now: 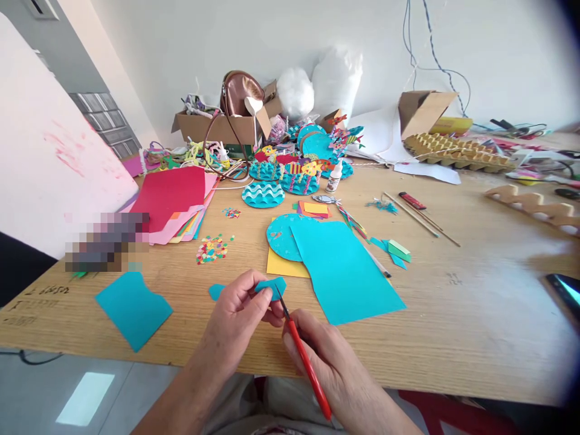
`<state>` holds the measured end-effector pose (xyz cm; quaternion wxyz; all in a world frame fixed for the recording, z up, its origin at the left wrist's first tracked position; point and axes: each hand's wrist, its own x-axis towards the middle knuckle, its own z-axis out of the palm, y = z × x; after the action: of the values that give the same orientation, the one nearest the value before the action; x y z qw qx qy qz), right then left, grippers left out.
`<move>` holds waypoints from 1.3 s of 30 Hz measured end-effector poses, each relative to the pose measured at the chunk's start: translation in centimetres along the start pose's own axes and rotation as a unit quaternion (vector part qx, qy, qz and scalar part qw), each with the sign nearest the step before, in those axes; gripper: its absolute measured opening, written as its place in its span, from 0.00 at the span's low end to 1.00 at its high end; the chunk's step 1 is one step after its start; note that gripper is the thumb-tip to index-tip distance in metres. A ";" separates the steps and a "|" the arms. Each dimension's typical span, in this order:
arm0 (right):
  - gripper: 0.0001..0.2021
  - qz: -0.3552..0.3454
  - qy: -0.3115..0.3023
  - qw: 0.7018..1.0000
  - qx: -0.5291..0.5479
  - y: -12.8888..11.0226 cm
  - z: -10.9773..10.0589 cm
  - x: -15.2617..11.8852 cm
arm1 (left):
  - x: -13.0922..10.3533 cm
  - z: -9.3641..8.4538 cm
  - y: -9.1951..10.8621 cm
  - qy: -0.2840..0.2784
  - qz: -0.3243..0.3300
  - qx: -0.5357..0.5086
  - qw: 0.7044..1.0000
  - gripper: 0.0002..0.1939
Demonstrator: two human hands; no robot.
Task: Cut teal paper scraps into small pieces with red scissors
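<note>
Pale wall at back, wood-grain tabletop filling most of the view, tiled floor at lower L, daylight patch on it. Small teal piece is held up over the tabletop nr its front edge, approx. centre. L hand pinches it betw. thumb & fingers; R hand is closed round red-handled scissors, tips at the piece; can't tell how far blades are apart.

Just L of the L hand: teal scrap, partly hidden by it. Large teal sheet lies to R, covering part of a teal disc & yellow sheet; paintbrush along its R side. Notched teal offcut well over to L. Coloured dots betw. offcut & disc; stack w/ red paper on top beyond.

Further back: wavy-topped disc, white bottle, decorated teal crafts crowded tog. Behind those, cardboard box w/ brown bag partly blocking it, plus white plastic bag. Far R: egg tray, dark phone cut off by frame edge.
</note>
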<state>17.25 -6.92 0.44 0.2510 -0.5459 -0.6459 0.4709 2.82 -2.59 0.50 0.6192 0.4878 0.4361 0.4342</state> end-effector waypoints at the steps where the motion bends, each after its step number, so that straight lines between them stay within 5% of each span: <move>1: 0.14 0.001 0.003 1.000 0.001 0.0 0.0 0.0 | 0.0 0.0 0.0 0.001 -0.004 -0.001 1.000 0.05; 16: 0.17 -0.025 0.048 0.998 0.017 2.3 1.4 0.1 | 0.2 0.0 -0.2 -0.013 -0.036 -0.033 0.999 0.07; 29: 0.20 0.011 0.022 0.997 0.067 2.4 1.4 -0.1 | -0.2 0.2 -1.0 -0.053 -0.081 -0.015 0.995 0.07; 36: 0.15 0.085 -0.014 0.984 0.155 2.0 1.0 -0.4 | -0.2 0.1 -1.5 -0.006 -0.046 0.043 0.998 0.10; 39: 0.11 0.046 0.042 0.977 0.202 1.6 0.6 0.2 | -0.3 0.2 -1.6 -0.001 -0.033 0.065 0.997 0.09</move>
<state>17.41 -7.05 -1.29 0.3606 -0.5326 -0.5005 0.5795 3.10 -3.20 -1.03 0.6003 0.5132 0.4786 0.3837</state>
